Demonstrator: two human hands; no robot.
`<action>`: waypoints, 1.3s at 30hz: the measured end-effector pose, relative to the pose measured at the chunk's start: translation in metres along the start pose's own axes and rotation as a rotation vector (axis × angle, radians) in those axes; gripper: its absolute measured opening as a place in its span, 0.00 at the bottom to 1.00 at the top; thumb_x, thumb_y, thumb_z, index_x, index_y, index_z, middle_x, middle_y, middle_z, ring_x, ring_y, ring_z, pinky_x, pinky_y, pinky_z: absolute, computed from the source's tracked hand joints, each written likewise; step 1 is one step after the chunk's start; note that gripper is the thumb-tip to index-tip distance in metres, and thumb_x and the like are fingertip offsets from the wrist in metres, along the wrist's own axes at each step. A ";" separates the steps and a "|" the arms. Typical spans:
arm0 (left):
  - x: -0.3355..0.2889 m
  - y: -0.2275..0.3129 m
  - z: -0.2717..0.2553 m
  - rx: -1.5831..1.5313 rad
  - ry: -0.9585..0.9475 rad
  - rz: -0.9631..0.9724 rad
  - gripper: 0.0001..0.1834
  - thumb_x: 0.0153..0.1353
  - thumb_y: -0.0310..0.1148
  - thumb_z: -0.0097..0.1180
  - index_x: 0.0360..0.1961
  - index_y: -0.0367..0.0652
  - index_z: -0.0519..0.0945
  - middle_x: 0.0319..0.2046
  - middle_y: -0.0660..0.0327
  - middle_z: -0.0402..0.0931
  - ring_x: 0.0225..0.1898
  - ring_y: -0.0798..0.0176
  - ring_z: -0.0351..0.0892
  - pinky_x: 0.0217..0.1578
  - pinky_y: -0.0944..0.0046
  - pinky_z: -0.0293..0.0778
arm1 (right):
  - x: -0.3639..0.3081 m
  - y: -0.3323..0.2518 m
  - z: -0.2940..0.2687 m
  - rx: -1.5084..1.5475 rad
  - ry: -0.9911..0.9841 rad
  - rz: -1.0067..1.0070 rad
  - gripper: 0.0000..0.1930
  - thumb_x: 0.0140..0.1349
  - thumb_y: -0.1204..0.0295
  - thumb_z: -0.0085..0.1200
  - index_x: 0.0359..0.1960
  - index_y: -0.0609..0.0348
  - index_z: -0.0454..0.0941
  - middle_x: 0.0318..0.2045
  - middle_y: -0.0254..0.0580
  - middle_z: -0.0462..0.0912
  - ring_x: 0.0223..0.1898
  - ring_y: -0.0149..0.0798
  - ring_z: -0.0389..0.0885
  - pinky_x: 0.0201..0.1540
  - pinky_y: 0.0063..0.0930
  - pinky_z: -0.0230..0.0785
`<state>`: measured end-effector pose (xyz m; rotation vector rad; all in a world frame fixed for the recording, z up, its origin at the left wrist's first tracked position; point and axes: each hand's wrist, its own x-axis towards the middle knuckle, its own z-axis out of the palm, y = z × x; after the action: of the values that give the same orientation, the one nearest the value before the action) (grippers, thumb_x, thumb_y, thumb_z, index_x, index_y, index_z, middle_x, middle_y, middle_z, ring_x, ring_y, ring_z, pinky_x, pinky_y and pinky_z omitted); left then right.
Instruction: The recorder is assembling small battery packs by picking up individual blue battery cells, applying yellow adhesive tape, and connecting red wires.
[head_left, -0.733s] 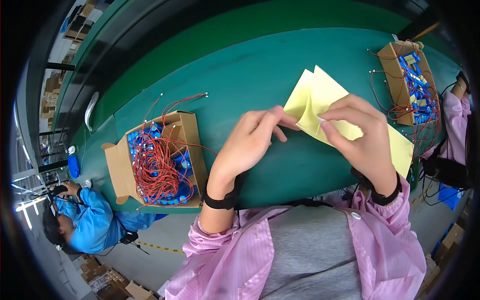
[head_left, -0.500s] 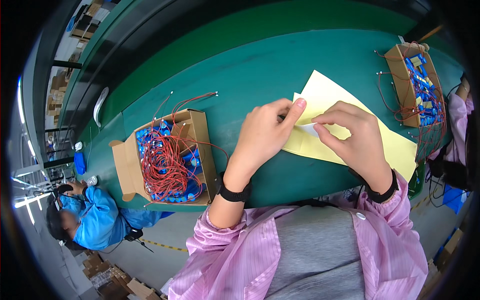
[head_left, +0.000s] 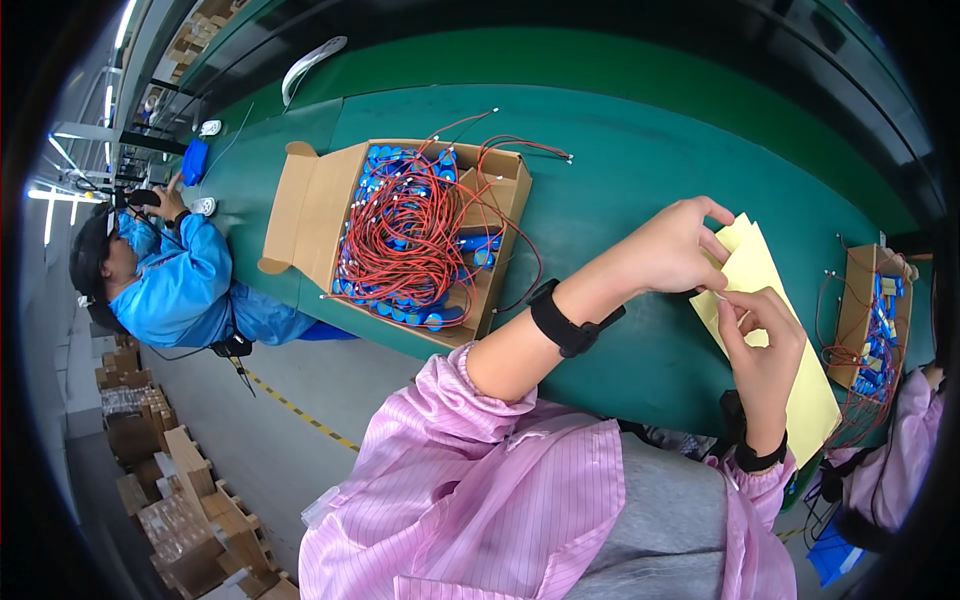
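Yellow paper-like sheets [head_left: 756, 264], apparently stacked, lie at a slant on the green table under my hands. My left hand [head_left: 676, 246] is closed at their left edge, fingers curled over the upper corner. Just below it, my right hand [head_left: 768, 338] pinches thumb and forefinger together. Between the fingertips of the two hands there is a tiny pale bit, too small to name. To the left of my hands stands an open cardboard box [head_left: 512, 215]. Blue cylindrical cells and a tangle of red and black wires [head_left: 405, 240] fill it.
A second cardboard box [head_left: 857, 300] of blue cells and wires stands at the far right, beside a person in a pink sleeve [head_left: 890, 470]. A person in blue [head_left: 170, 270] sits at the left. Loose wires hang over the box rims onto the green table [head_left: 610, 115].
The view has swung, so the boxes and sheets sit elsewhere in the picture. My fingertips have come together at the sheets' left edge. The white flap seen between them earlier barely shows.
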<state>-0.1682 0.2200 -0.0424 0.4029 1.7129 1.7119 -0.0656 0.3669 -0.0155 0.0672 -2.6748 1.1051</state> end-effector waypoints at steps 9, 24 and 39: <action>-0.036 -0.003 -0.007 0.627 0.380 0.209 0.26 0.57 0.24 0.54 0.57 0.31 0.66 0.41 0.45 0.80 0.39 0.47 0.82 0.43 0.56 0.76 | -0.031 0.000 -0.027 0.174 0.080 0.033 0.06 0.54 0.84 0.59 0.34 0.67 0.82 0.25 0.41 0.83 0.22 0.29 0.78 0.27 0.18 0.67; -0.176 0.021 -0.046 1.257 0.710 -0.452 0.12 0.64 0.36 0.52 0.37 0.40 0.83 0.17 0.59 0.79 0.21 0.57 0.81 0.27 0.60 0.73 | -0.028 -0.003 -0.037 0.158 -0.059 -0.028 0.23 0.50 0.87 0.52 0.51 0.60 0.77 0.47 0.52 0.81 0.33 0.38 0.82 0.33 0.25 0.72; -0.153 0.022 -0.067 1.387 0.740 -0.205 0.13 0.44 0.29 0.68 0.33 0.43 0.80 0.18 0.63 0.70 0.25 0.58 0.74 0.29 0.58 0.70 | -0.032 0.008 -0.043 0.164 -0.080 0.024 0.17 0.55 0.85 0.52 0.48 0.61 0.77 0.44 0.51 0.81 0.31 0.37 0.81 0.33 0.25 0.71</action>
<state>-0.1060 0.0724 0.0092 0.1249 3.1667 0.2288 -0.0269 0.4013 0.0007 0.1118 -2.6549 1.3549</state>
